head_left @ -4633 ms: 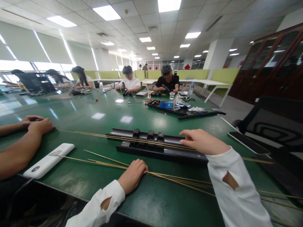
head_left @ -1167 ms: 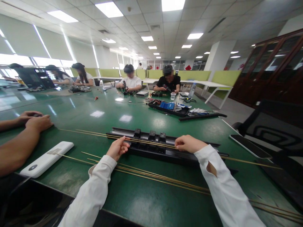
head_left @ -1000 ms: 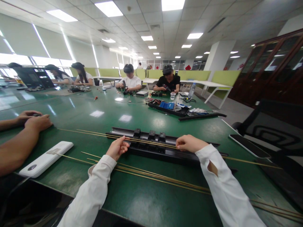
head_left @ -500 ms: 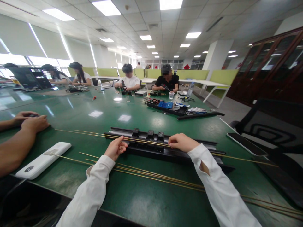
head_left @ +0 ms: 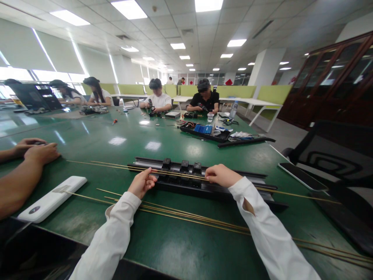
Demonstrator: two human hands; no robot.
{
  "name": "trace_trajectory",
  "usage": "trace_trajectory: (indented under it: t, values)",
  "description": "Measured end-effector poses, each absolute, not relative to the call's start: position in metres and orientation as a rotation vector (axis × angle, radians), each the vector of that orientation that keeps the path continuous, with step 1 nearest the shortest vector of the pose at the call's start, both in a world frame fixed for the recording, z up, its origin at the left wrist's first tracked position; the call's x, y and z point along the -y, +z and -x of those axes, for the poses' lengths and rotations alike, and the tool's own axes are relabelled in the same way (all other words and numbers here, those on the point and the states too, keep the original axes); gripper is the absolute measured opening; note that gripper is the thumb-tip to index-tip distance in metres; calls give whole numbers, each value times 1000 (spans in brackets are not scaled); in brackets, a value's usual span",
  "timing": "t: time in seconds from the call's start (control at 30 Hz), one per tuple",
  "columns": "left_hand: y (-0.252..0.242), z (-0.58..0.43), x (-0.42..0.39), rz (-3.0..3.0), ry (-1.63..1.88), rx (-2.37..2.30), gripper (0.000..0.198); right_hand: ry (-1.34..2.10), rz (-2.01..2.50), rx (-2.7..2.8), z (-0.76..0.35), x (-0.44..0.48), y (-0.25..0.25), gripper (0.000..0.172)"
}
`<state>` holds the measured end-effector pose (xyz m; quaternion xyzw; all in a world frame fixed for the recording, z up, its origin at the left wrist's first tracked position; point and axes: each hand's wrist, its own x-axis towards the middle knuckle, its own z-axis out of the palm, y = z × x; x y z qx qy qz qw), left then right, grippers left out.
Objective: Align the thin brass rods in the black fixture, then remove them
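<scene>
At the middle of the green table (head_left: 175, 249), a few thin golden rods (head_left: 180, 174) are held lengthwise above two black rails (head_left: 171, 188), whose black blocks (head_left: 184, 166) are crossed by them in this view; whether the blocks are touched cannot be told. The rods are pinched between thumb and forefinger of the left hand (head_left: 142, 184), its other fingers loosely curled, and are gripped farther along by the fingertips of the right hand (head_left: 223, 175), beyond which they are continued toward the table's right edge. As for progress, these rods are kept apart from a second bunch, the loose rods (head_left: 186, 216), which are left unheld between the rails and the near edge, spread toward the near right corner. The work is therefore judged to be only partly done, with the loose rods left to be handled; no rod can be seen fastened. Toward the left end of the near edge, a white device (head_left: 55, 198) is overlapped by one loose rod's tip. A phone (head_left: 303, 177) is laid at the right edge, and a co-worker's hands (head_left: 42, 153) are seen at the left.
</scene>
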<state>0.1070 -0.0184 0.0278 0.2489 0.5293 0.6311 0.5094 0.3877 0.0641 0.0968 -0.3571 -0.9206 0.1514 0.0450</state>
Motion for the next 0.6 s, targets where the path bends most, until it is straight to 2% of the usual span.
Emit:
trace_trajectory:
  t: [0.6]
  values:
    - [27, -105, 20, -607, 1519, -1277, 18, 596, 1150, 2794, -395, -69, 97, 18]
